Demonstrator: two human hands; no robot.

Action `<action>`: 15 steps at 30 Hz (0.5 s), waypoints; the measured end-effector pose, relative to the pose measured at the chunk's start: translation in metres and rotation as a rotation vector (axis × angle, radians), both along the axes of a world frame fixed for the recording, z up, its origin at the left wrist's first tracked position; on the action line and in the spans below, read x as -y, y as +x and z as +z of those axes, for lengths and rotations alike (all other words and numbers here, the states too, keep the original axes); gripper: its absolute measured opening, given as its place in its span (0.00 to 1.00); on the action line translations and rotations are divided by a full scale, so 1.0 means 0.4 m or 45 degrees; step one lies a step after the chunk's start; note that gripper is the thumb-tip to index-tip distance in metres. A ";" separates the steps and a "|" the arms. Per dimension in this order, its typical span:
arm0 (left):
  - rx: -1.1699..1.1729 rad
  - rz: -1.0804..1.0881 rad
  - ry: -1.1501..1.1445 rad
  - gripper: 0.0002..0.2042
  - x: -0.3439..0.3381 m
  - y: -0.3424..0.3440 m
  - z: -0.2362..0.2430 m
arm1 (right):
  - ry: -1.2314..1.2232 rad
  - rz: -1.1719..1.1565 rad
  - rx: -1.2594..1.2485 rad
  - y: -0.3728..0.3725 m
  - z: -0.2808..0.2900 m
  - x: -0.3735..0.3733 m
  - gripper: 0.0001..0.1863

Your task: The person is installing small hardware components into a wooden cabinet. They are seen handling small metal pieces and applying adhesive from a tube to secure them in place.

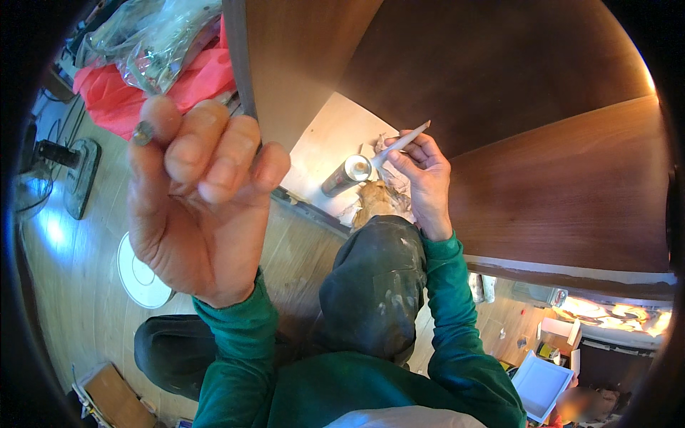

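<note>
My left hand (207,178) is raised close to the camera, palm toward me and fingers curled. A small grey lump (143,133) is pinched between its thumb and forefinger; its kind is unclear. My right hand (428,175) grips a white tapered nozzle (407,139) with a brownish tip. The nozzle's wide end is beside the top of a cartridge (342,177), whose round end shows a tan middle. Whether they touch, I cannot tell. The cartridge stands, slightly tilted in view, on a pale panel (325,135). Crumpled brownish paper (378,200) lies by my knee.
Brown wooden panels (564,192) enclose the pale panel at the right and back. A white round lid (143,274) lies on the wood floor at left. Farther back are a red bag (107,100) and clear plastic (157,50). A white tray (542,385) is at lower right.
</note>
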State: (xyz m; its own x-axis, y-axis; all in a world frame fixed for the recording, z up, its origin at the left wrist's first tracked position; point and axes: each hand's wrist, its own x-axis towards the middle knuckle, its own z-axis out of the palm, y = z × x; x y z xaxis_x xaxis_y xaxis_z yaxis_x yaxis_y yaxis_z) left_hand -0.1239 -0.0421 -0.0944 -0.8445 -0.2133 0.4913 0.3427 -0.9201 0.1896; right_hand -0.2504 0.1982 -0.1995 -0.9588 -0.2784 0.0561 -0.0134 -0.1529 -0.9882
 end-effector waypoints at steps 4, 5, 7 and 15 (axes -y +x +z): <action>0.034 -0.031 0.010 0.13 -0.008 -0.013 -0.009 | 0.099 0.145 -0.162 -0.013 -0.029 0.018 0.14; 0.037 -0.042 0.008 0.14 -0.009 -0.015 -0.011 | 0.138 0.179 -0.203 -0.017 -0.041 0.015 0.14; 0.039 -0.048 0.001 0.14 -0.009 -0.020 -0.016 | 0.252 0.179 -0.266 -0.013 -0.040 0.020 0.14; 0.018 -0.079 0.021 0.15 -0.013 -0.031 -0.024 | 0.417 0.177 -0.516 0.006 -0.015 0.034 0.11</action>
